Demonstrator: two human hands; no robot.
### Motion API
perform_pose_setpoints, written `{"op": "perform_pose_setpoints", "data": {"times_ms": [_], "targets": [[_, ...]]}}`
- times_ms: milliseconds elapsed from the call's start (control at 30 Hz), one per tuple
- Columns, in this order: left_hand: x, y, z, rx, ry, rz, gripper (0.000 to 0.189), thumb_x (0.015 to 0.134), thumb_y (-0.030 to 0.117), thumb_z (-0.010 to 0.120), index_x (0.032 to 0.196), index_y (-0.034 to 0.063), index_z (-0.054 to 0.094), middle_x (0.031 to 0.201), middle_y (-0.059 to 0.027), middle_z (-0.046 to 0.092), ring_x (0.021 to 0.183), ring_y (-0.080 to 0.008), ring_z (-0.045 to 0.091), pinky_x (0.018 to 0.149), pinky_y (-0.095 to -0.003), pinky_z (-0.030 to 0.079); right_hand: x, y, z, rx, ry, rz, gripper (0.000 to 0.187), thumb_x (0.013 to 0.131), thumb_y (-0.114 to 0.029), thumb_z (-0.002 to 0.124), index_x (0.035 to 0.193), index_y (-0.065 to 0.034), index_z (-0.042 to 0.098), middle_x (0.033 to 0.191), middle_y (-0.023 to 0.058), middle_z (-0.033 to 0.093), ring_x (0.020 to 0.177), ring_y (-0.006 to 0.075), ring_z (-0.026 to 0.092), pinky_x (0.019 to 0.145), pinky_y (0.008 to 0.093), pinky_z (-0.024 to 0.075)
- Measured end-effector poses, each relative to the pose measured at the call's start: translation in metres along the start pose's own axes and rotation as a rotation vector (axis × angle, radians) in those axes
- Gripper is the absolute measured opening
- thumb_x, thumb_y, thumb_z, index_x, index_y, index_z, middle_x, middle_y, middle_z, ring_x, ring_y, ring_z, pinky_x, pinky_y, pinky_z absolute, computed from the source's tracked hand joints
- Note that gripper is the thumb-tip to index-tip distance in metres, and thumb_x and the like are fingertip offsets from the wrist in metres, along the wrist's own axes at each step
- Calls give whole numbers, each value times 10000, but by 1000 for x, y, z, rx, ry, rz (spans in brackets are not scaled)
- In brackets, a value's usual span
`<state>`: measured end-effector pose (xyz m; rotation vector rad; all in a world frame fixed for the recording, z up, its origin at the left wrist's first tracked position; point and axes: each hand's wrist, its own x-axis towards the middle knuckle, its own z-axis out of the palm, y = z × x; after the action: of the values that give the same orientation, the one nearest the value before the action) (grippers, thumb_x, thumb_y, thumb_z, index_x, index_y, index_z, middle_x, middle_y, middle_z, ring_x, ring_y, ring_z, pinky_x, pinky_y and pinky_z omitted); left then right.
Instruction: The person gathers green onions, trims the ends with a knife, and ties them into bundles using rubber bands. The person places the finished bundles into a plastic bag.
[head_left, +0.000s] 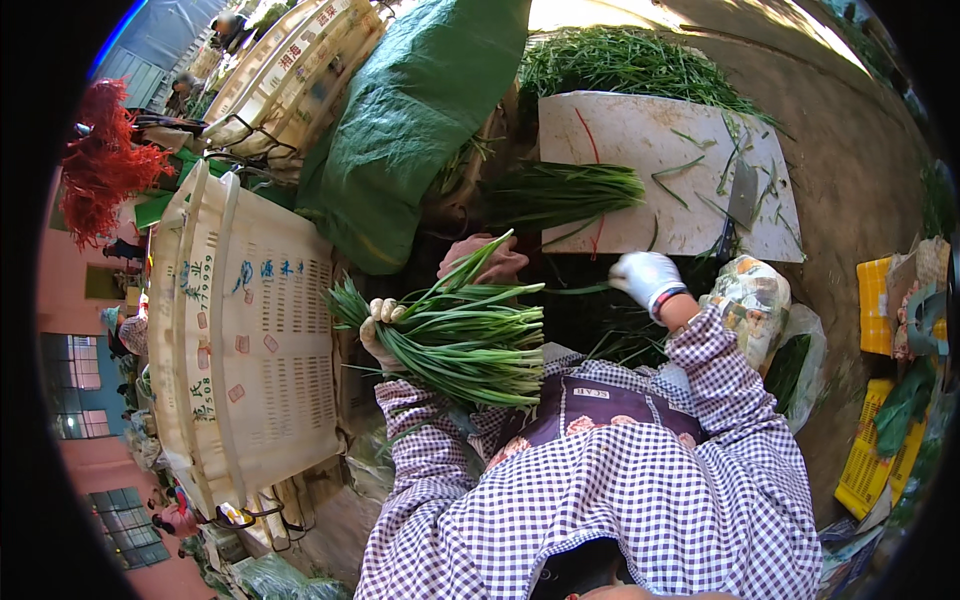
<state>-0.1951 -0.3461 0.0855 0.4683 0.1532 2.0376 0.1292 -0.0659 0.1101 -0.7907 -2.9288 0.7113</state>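
Observation:
My left hand (381, 334), in a soiled light glove, grips a loose bunch of long green leaves (465, 337) resembling garlic chives, pale ends to the right. Across the dark gap, my right hand (646, 281) in a white glove has its fingers closed; a single leaf blade (581, 289) trails leftward from its fingertips. Beyond both hands, a second bunch (592, 187) lies partly on a white board (637, 142), across a red string (587, 135). A cleaver (742, 193) rests on the board's right side, its black handle over the near edge, close to my right hand.
A heap of leaves (637, 67) lies behind the board. Large white plastic crates (277, 330) and a green sheet (420, 127) stand left. Patterned cloth (750, 300) and a clear plastic bag (808, 360) are beside my right arm. Red strings (105, 165) hang far left; people appear beyond.

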Motion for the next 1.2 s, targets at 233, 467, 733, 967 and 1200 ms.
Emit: {"op": "perform_pose_setpoints", "data": {"times_ms": [233,467,733,967,1200], "targets": [[-2,-5,-12,-40,72,59,167,849,159,641,931,62,533,898,-40,538,887,-155,543,896,-299,469,-11,-53,0,335,397,-412,145,743,-195,721,883,-156,723,779,44,643,729,258,617,656,370,489],[-1,-6,-5,9,71,53,157,862,149,627,951,41,554,917,-66,578,913,-179,567,922,-321,484,20,-89,37,233,236,-474,256,690,-256,737,904,-130,677,830,38,576,813,249,577,719,371,478],[-8,-5,-14,13,132,73,174,865,155,631,959,31,554,936,-79,583,924,-197,574,928,-334,486,12,-94,44,117,406,-662,168,818,-195,569,933,-130,672,868,24,586,821,224,580,721,353,487],[-12,-7,-10,36,164,90,186,853,162,647,967,36,570,943,-82,594,957,-216,587,920,-346,497,12,-98,51,14,375,-579,137,775,-187,597,867,-101,651,858,48,592,828,237,591,706,353,490],[-13,-3,-14,45,160,109,189,845,164,654,960,41,569,941,-74,589,956,-209,587,917,-343,496,3,-31,47,-319,-32,-199,118,791,-170,592,773,-102,687,749,80,638,722,255,644,613,364,501]]}}
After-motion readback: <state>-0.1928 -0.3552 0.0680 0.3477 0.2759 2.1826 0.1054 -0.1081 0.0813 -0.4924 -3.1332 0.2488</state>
